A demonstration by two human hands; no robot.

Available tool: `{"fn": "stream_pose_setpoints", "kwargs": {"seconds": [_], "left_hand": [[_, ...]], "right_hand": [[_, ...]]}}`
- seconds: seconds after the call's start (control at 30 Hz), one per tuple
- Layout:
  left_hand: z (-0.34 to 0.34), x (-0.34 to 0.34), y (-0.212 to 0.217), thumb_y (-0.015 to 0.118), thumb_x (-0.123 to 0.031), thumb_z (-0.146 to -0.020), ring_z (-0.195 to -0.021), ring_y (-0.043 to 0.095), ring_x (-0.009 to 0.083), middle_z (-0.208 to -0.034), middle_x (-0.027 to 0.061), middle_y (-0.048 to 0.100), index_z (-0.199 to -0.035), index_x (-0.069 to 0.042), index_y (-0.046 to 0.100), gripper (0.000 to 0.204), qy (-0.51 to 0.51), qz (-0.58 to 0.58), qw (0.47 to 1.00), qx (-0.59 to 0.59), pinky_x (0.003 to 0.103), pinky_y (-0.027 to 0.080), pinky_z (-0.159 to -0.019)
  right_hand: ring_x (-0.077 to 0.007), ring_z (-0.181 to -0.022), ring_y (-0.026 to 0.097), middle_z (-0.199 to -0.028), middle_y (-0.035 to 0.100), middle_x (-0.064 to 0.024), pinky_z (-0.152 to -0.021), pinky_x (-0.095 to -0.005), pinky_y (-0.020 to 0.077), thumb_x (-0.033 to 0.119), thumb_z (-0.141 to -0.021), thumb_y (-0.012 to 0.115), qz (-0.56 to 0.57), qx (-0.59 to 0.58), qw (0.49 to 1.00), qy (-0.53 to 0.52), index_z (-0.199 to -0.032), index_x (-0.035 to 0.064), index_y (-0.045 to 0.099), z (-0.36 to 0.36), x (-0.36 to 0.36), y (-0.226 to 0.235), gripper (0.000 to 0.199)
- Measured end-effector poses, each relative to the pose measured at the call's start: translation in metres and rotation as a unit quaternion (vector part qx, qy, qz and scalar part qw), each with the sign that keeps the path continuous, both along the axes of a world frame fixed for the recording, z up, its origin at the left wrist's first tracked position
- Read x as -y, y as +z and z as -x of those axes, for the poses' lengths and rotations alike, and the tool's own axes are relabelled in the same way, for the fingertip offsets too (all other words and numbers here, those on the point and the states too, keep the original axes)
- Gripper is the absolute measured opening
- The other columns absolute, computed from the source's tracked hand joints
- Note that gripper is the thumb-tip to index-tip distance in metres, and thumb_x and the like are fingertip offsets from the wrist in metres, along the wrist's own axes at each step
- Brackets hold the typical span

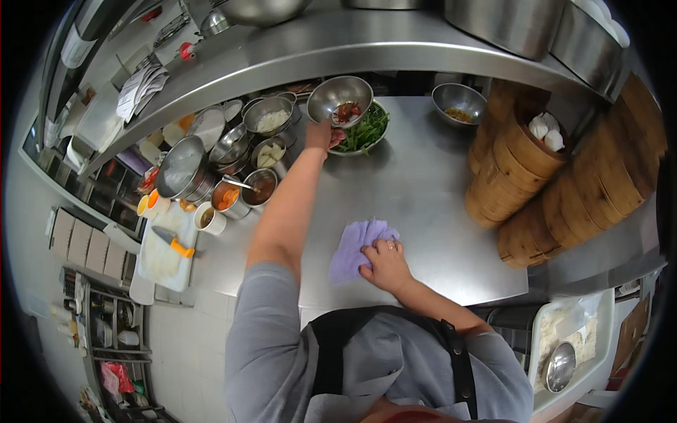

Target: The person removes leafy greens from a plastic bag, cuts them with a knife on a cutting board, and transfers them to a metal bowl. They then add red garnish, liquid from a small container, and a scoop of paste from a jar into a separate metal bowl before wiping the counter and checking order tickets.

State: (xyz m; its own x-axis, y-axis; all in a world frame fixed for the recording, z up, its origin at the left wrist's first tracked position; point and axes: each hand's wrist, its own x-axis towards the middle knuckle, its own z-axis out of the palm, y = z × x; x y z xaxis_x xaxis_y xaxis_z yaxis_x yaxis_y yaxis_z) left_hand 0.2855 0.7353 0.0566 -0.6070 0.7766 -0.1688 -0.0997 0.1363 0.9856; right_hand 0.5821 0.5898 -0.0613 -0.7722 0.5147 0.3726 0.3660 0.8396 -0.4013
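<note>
My left hand reaches far across the steel worktop and grips the near rim of a small metal bowl with chopped red pieces in it. That bowl overlaps a larger bowl of green leaves, just right of the hand. Part of the left hand's fingers is hidden by the bowl. Nearer to me, my right hand presses down on a crumpled purple cloth that lies on the worktop, its fingers bent over the cloth's right edge.
Several metal bowls and pots of cut food crowd the left side. A knife with an orange handle lies on a white cutting board. Stacked bamboo steamers stand at right, near another metal bowl. A steel shelf spans above.
</note>
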Motion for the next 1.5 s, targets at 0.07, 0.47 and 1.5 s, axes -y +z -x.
{"fn": "stream_pose_setpoints", "kwargs": {"seconds": [0.07,0.47,1.5], "left_hand": [[-0.005,-0.027,-0.004,0.042,-0.024,-0.092,-0.071,0.067,0.0184,-0.079,0.0107,0.066,-0.097,0.0,0.058,0.03,-0.001,-0.007,1.0,0.017,0.03,0.052,-0.061],[-0.081,0.08,-0.078,0.051,-0.003,-0.09,-0.096,0.058,0.0143,-0.106,0.009,0.059,-0.126,0.0,0.045,0.037,-0.203,-0.057,0.968,-0.134,0.028,0.049,-0.081],[0.211,0.528,-0.152,0.043,-0.032,-0.092,-0.137,0.029,0.0275,-0.145,0.0062,0.038,-0.136,-0.014,0.043,0.047,-0.079,0.189,0.804,-0.559,0.046,0.018,-0.113]], "right_hand": [[-0.0306,-0.097,0.05,-0.097,0.052,-0.0123,-0.093,-0.0475,0.0334,0.032,-0.072,0.066,0.004,0.007,1.0,-0.002,-0.103,0.0124,0.061,-0.001,-0.001,0.002,0.038],[-0.0283,-0.098,0.05,-0.096,0.051,-0.0105,-0.093,-0.0453,0.0317,0.033,-0.072,0.066,0.003,0.015,1.0,-0.001,-0.104,0.0117,0.06,0.004,-0.023,-0.008,0.04],[-0.0328,-0.091,0.058,-0.094,0.061,-0.0132,-0.081,-0.0421,0.047,0.015,-0.074,0.067,0.097,0.04,0.966,0.236,-0.098,0.0057,0.056,0.379,0.28,0.009,0.028]]}}
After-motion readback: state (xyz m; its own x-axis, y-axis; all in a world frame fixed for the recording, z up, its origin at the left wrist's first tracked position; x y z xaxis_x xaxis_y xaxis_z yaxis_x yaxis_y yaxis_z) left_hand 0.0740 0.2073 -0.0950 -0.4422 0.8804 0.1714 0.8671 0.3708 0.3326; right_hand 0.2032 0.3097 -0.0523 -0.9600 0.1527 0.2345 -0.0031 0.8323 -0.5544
